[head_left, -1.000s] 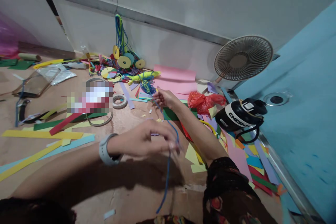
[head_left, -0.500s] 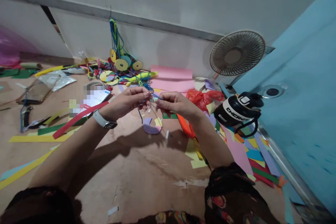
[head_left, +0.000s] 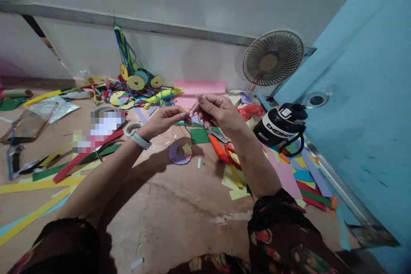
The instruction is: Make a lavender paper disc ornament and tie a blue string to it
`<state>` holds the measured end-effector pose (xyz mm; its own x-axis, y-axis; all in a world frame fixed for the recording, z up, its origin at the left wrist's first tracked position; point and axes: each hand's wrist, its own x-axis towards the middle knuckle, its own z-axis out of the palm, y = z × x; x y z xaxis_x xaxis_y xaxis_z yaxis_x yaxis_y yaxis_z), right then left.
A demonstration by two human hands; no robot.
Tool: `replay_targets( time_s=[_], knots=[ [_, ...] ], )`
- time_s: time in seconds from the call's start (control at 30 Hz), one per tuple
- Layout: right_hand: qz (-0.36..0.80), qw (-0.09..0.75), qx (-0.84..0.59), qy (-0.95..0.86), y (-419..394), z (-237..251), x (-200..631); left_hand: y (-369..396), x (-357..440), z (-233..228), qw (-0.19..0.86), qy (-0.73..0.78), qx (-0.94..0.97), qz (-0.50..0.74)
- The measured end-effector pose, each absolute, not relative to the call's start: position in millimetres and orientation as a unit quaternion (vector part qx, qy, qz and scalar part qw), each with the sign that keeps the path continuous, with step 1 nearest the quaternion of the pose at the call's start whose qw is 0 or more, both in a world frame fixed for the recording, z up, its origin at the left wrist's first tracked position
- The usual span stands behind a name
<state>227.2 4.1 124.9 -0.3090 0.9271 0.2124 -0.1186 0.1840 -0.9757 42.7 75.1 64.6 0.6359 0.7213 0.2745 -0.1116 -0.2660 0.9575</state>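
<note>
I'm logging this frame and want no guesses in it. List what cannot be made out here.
1. Head view: what the left hand and right hand pinch between their fingertips; too small, covered by the fingers.
2. Head view: the flat thing on the table; pixelated.
3. Head view: the orange scissors; the right forearm covers the handles.
4. Head view: full lettering on the black bottle; it wraps out of sight.

blue thread (head_left: 187, 127), purple paper disc (head_left: 180, 154), orange scissors (head_left: 221, 150), pink sheet (head_left: 199, 88)

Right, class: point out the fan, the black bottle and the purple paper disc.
fan (head_left: 272, 58), head view, centre of grille.
black bottle (head_left: 280, 126), head view, its white band.
purple paper disc (head_left: 178, 155), head view, its purple face.
</note>
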Motion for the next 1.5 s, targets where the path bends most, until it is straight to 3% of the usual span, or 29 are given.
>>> replay_targets(
  time_s=[0.23, 0.43, 0.67, 0.97, 1.13, 1.33, 1.4, 1.5],
  knots=[
    [0.549, 0.514, -0.347, -0.559, -7, 132, 233, 71, 31, 71, 0.558, 0.25, 0.708, 0.353],
    [0.475, 0.517, -0.358, -0.616, -12, 131, 227, 62, 27, 73, 0.437, 0.189, 0.826, 0.303],
    [0.461, 0.401, -0.313, -0.727, -30, 131, 217, 55, 13, 68, 0.344, 0.181, 0.879, 0.275],
    [0.429, 0.368, -0.295, -0.77, -39, 129, 209, 48, 11, 73, 0.198, 0.134, 0.938, 0.253],
    [0.328, 0.346, -0.22, -0.851, -43, 125, 195, 40, 10, 80, 0.134, 0.166, 0.94, 0.268],
    [0.188, 0.288, -0.204, -0.917, -55, 95, 161, 42, -3, 55, 0.054, 0.239, 0.881, 0.405],
    [0.129, 0.246, -0.188, -0.942, -60, 85, 151, 35, -7, 49, 0.096, 0.269, 0.865, 0.412],
    [0.096, 0.194, -0.171, -0.961, -67, 78, 144, 17, -12, 45, 0.303, 0.333, 0.818, 0.359]
  ],
)
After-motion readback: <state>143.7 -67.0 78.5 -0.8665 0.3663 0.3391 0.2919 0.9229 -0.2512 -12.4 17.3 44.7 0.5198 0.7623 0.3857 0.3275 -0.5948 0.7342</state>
